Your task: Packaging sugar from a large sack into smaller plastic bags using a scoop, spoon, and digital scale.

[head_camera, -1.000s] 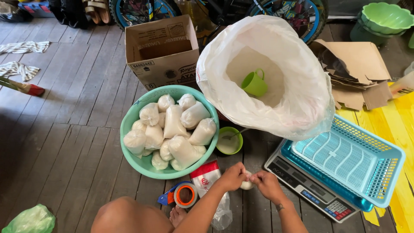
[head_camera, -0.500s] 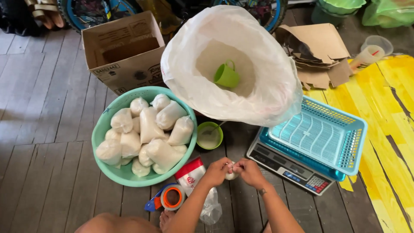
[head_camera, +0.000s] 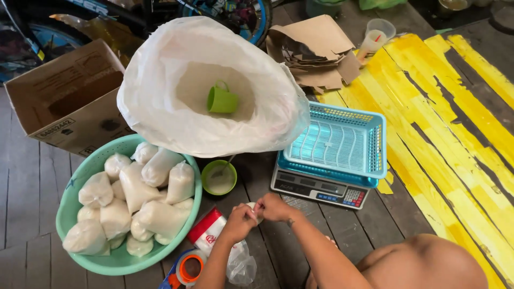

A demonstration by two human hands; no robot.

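My left hand (head_camera: 239,220) and my right hand (head_camera: 274,207) meet low in the middle of the view, both pinching a small pale plastic bag (head_camera: 251,206) between their fingertips. Just above them stands a small green bowl (head_camera: 219,177) with white powder and a spoon in it. To the left, a teal basin (head_camera: 80,176) holds several tied bags of white powder (head_camera: 140,194). Behind, a big white sack (head_camera: 160,91) stands open with a green cup (head_camera: 221,100) lying on the powder inside.
A digital scale (head_camera: 319,189) carrying a blue plastic basket (head_camera: 339,145) stands right of my hands. An open cardboard box (head_camera: 64,96) is at the left, torn cardboard (head_camera: 316,48) at the back. A tape roll (head_camera: 190,267) and a packet of bags (head_camera: 210,231) lie by my left arm. Yellow planks (head_camera: 450,123) run at right.
The view has swung left and closer, so everything sits further right. My hands stay together on the small bag, working at it.
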